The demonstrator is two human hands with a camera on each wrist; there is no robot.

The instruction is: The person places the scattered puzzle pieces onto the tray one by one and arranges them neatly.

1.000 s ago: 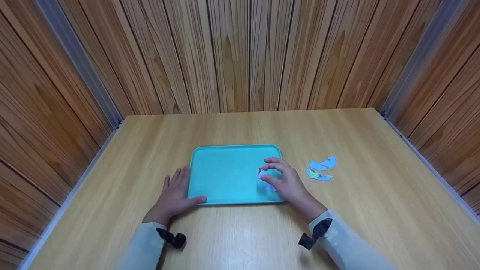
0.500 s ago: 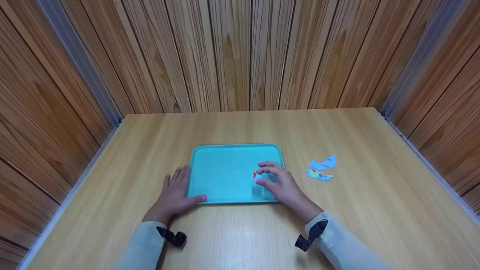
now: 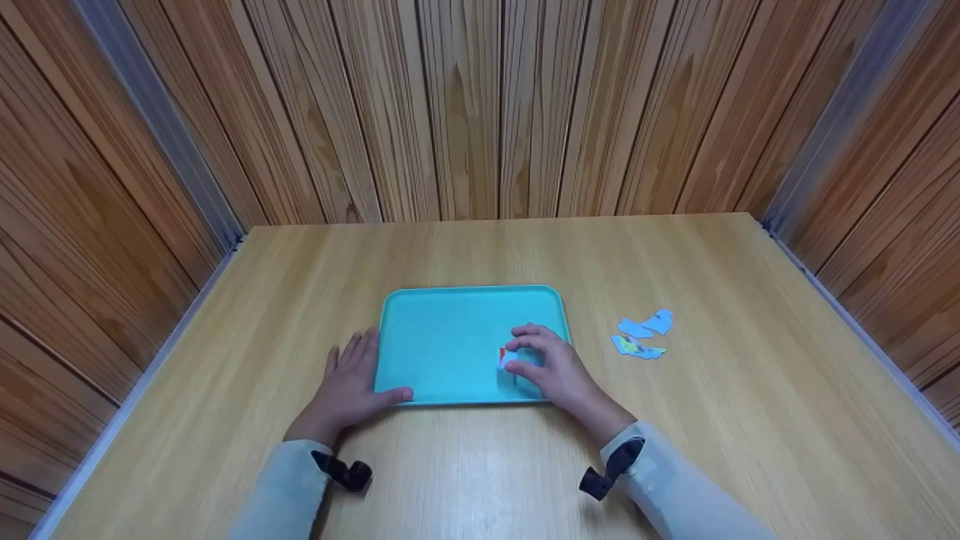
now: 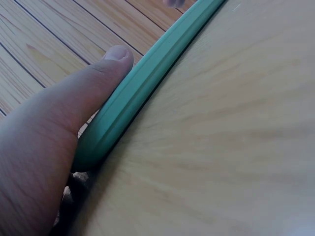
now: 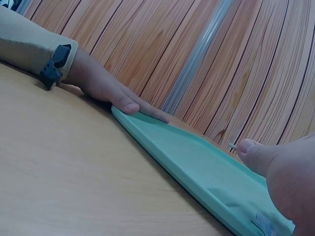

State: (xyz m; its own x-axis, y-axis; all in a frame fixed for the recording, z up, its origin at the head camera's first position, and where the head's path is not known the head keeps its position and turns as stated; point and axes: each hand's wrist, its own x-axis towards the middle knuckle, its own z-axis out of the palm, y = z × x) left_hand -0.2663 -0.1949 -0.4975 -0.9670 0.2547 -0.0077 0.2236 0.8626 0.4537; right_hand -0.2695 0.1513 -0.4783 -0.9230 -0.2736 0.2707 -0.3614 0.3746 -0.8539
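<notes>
Puzzle piece point(image 3: 504, 361) at R hand point(image 3: 559, 369) fingertips, pinched betw. thumb & fingers, over tray point(image 3: 442, 330). Prob. best: light grip by the edges, piece level; L hand point(image 3: 349, 384), fingers straight, thumb on near rim, can steady tray. Red bit faces away fr. R palm, twd L hand side; long axis can't tell, mostly covered. Other pcs point(image 3: 637, 347) on table point(image 3: 480, 472), right of R hand.

The tray point(image 3: 442, 345) looks like smooth plastic, the tabletop point(image 3: 465, 465) like faintly glossy wood.
</notes>
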